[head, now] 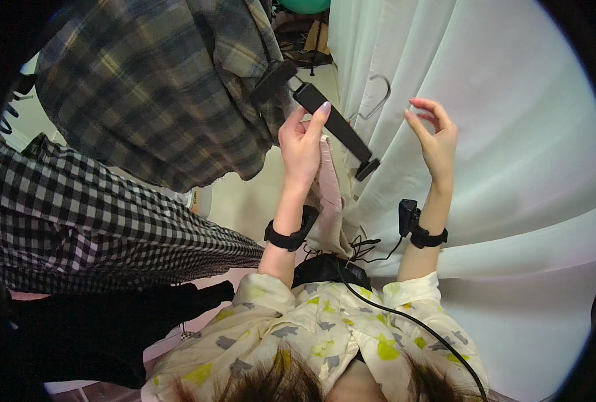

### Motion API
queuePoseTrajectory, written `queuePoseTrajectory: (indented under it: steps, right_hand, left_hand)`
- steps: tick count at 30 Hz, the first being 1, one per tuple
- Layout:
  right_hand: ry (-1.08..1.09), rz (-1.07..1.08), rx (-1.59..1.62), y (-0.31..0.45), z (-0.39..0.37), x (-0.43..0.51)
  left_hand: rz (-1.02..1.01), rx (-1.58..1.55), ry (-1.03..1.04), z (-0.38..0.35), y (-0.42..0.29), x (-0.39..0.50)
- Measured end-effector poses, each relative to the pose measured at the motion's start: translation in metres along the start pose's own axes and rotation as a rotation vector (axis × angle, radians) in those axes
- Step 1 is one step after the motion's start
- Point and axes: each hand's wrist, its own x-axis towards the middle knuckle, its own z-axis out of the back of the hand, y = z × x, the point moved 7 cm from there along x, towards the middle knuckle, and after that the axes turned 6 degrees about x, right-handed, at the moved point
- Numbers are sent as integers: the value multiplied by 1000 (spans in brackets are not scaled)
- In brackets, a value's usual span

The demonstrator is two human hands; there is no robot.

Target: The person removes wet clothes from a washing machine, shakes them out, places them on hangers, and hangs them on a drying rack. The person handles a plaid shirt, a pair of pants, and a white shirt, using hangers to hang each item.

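My left hand (302, 145) grips a black clip hanger (335, 123) near its upper left end, thumb on top of the bar. The hanger slants down to the right, with a black clip (367, 169) at its lower end and a metal hook (381, 100) pointing up and right. A pale pink cloth (329, 196) hangs just below my left hand; whether my fingers hold it too is hidden. To the right, my right hand (435, 130) is raised in front of the white curtain, thumb and fingers apart and holding nothing. A black wrist strap with a small device sits on each forearm.
A plaid flannel shirt (162, 90) hangs at the upper left, close to the hanger. Below it hang a black-and-white checked garment (102, 216) and a black garment (92, 331). A white curtain (509, 151) fills the right side. A black cable (408, 314) crosses my shirt.
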Motion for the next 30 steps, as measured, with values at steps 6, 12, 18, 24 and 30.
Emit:
queuePoseTrajectory:
  steps: [6,12,18,24,30]
  right_hand:
    - [287,299,228,65,-70,8]
    - [603,24,464,40,-125,17]
    - [685,-114,750,24,-138,18]
    - [335,-62,626,-2,-109,36]
    - [285,-66,865,-16,-100,50]
  left_hand:
    - [-69,68,104,-27,18,-9]
    - [-91,227,121,-29,34,-5]
    - [-153,265,154,-15,35,7]
    - [-107,117,399,-3,37,8]
    - [43,-81,367,-1,33,15]
